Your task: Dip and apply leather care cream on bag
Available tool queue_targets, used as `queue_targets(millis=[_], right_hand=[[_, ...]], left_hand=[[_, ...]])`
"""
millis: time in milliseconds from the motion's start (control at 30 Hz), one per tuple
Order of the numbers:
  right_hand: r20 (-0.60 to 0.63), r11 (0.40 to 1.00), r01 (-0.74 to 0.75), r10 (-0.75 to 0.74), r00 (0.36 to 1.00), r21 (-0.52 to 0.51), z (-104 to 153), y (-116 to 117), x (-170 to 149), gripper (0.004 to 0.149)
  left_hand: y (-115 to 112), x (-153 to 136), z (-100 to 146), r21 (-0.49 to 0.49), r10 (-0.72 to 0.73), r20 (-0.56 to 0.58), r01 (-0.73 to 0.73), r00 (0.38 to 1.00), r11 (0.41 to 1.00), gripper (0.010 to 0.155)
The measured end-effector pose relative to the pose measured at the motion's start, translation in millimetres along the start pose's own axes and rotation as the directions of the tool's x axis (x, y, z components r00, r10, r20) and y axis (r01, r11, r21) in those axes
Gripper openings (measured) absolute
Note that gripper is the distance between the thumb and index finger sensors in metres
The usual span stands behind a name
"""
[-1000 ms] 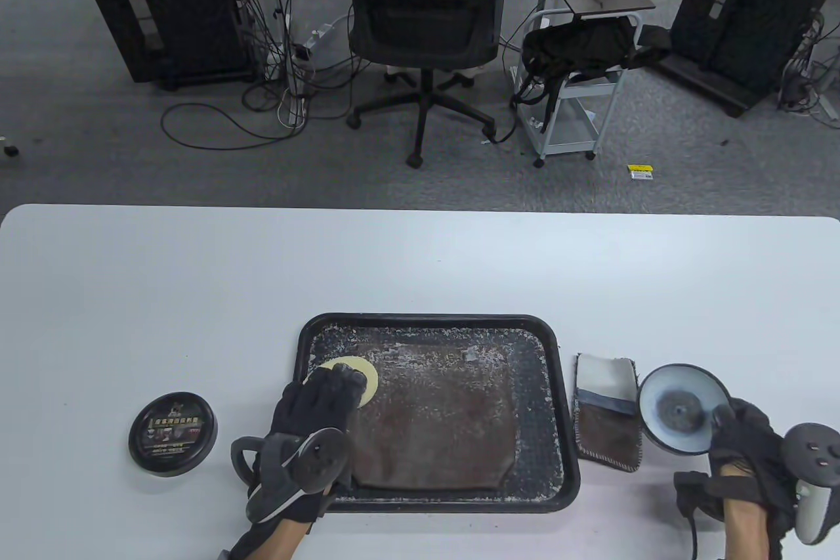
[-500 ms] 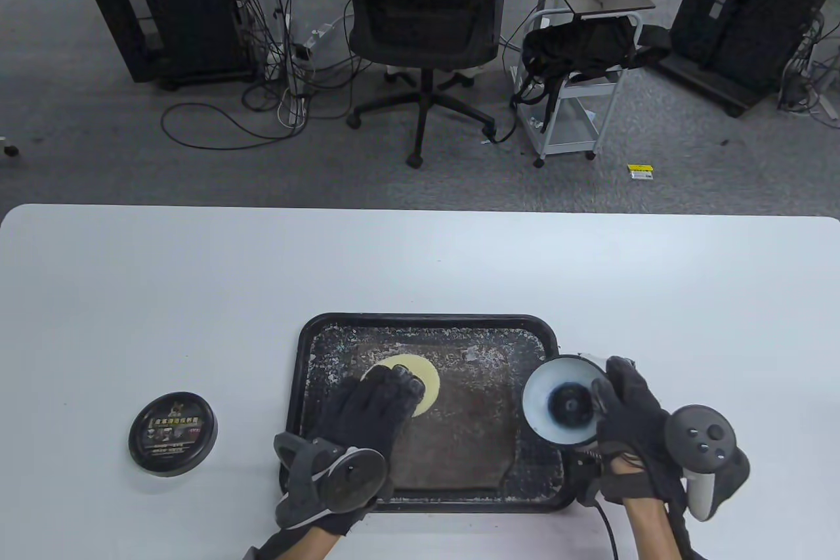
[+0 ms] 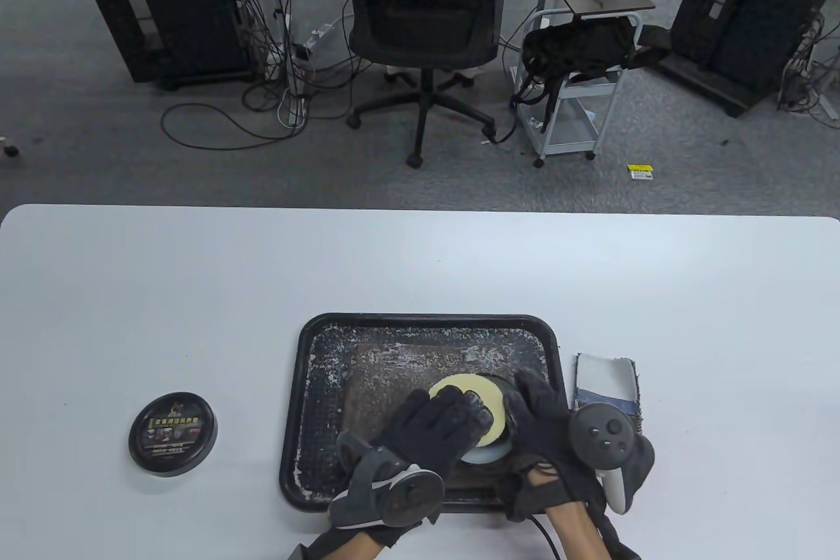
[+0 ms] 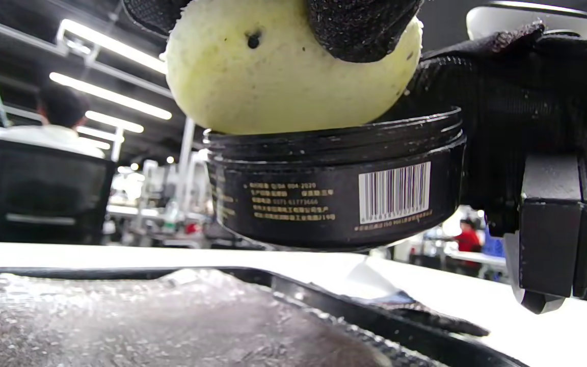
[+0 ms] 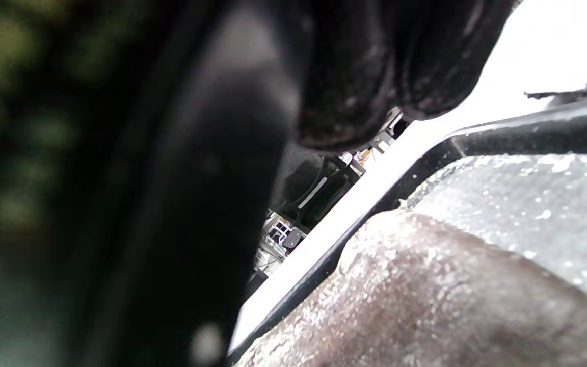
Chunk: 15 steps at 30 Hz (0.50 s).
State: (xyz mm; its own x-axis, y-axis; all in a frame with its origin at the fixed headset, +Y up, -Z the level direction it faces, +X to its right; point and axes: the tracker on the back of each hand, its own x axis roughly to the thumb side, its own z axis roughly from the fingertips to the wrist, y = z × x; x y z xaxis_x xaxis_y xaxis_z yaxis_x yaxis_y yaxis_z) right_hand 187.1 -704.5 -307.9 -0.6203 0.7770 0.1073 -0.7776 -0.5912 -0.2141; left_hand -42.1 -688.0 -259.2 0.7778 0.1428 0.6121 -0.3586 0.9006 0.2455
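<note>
My left hand [image 3: 433,435] pinched the yellow sponge [image 4: 283,76] into the open cream jar [image 4: 339,188], which my right hand [image 3: 545,415] gripped above the brown bag [image 3: 394,383]. I judged a light twist best.

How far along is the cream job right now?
Done: lid off, lying on the table. In hand: right hand holds the open jar above the tray; left hand presses the yellow sponge into it. Left: spreading cream over the bag.

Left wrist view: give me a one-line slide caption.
Left hand presses the yellow sponge into the open cream jar, held above the tray.
</note>
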Motion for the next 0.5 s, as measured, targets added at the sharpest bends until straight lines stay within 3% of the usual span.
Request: queue_targets(millis=[233,367,500], right_hand=[[0.023,0.997,0.077,-0.076,0.997,-0.021,5,3,2,0.064],[0.064,0.991,0.135,-0.135,0.989,0.002,6,6,5,0.064],[0.068,0.99,0.142,-0.142,0.988,0.003,10,9,7,0.063]], left_hand=[[2,-4,5,-0.004,0.082,0.039,-0.081,0.996,0.997,0.049],[-4,1,6,-0.072,0.159,0.072,-0.154,0.985,0.985,0.049],[-2,6,5,-0.042,0.056,0.08,-0.052,0.995,0.998,0.049]])
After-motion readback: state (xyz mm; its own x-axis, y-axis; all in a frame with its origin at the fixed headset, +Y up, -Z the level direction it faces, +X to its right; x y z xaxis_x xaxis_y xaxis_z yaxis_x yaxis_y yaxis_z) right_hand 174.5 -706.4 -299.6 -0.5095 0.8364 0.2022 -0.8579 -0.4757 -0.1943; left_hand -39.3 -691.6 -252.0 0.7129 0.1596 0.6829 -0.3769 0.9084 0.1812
